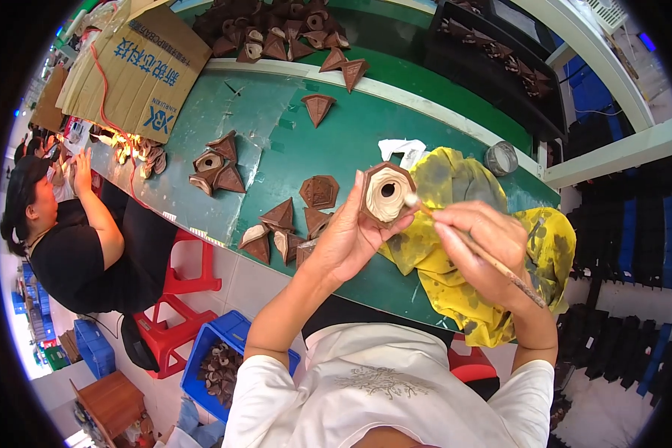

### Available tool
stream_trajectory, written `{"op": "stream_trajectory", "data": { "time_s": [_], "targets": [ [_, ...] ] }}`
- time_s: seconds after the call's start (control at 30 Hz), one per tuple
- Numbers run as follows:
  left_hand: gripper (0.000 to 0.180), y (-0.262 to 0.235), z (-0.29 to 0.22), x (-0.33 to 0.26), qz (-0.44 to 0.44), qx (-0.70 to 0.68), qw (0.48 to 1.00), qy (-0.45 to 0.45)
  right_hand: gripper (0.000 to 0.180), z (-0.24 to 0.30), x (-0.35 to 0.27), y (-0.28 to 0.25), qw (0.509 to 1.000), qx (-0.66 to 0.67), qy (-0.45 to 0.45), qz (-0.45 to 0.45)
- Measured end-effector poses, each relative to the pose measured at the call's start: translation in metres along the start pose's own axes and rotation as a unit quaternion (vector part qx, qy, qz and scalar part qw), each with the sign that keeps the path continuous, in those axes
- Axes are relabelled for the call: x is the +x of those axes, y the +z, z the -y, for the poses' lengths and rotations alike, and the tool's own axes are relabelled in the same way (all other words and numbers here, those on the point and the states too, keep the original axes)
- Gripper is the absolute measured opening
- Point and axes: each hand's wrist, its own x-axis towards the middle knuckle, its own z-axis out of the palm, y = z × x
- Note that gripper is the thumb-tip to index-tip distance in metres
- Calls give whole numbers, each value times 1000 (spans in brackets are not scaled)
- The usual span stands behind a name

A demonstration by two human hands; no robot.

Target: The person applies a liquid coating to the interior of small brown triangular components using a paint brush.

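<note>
My left hand (341, 243) grips a brown six-sided piece (387, 210), its layered cream inside and dark central hole turned upward. In my right hand (479, 237) is a thin wooden-handled brush (506, 272); its pale tip sits at the right rim of the piece, and I cannot tell whether it touches. Close to my left hand, several brown pointed pieces (278, 215) lie on the green table (269, 160), some showing cream insides. A brown hexagonal piece (319, 192) rests behind them. Under and beside my right hand spreads a yellow cloth (444, 278) with dark stains.
Brown pieces (272, 30) are heaped at the back, near a black crate (493, 75). A round grey container (501, 158) stands at the right. Leftward are a cardboard box (138, 71), a red cord and a seated co-worker (75, 246). Red stools (173, 332) and a blue bin (231, 325) are below.
</note>
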Motion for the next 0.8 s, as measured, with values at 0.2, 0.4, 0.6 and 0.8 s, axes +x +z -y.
{"op": "stream_trajectory", "data": {
  "time_s": [0.2, 0.4, 0.6, 0.8],
  "targets": [
    [56, 9, 5, -1, -21, 13, 1000, 14, 17, 0, 6, 11, 999, -4, 2, -47],
    [57, 16, 6, -4, -15, 28, 999, 23, 18, 8, 14, 19, 995, -4, 17, -103],
    [56, 1, 8, 1, -17, 15, 1000, 10, 18, 6, 9, 33, 996, 42, -24, -73],
    [57, 7, 7, 4, -36, 21, 999, 22, 18, 5, 15, 24, 997, -25, -20, -68]
  ]
}}
